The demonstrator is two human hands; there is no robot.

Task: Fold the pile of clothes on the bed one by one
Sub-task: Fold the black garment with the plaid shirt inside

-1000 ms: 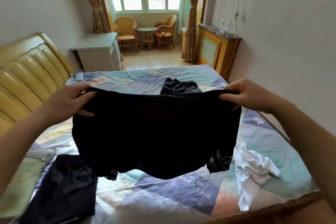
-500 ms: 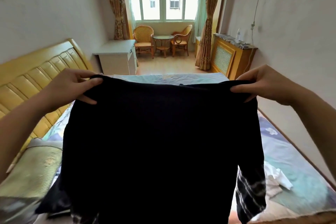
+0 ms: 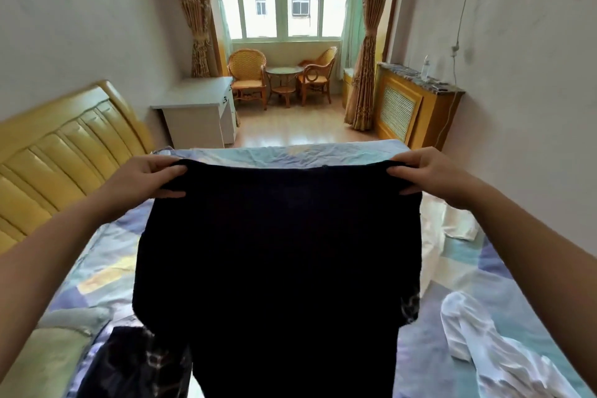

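Note:
A black garment (image 3: 277, 262) hangs spread out in front of me, above the bed (image 3: 290, 155) with its patterned sheet. My left hand (image 3: 145, 179) pinches its top left corner and my right hand (image 3: 426, 173) pinches its top right corner. The cloth drops straight down and hides the middle of the bed. A dark patterned garment (image 3: 135, 365) lies on the bed at the lower left. White clothes (image 3: 478, 333) lie crumpled at the lower right, and more white cloth (image 3: 452, 223) sits under my right arm.
A yellow padded headboard (image 3: 58, 158) runs along the left. Beyond the bed stand a white desk (image 3: 197, 113), two wicker chairs with a small table (image 3: 284, 81) by the window, and a wooden radiator cabinet (image 3: 410, 103) on the right wall.
The black garment has unfurled from a bunched width to hang at full length. My hands rose with it, then dropped slightly and moved forward; my view tilted back down toward the bed.

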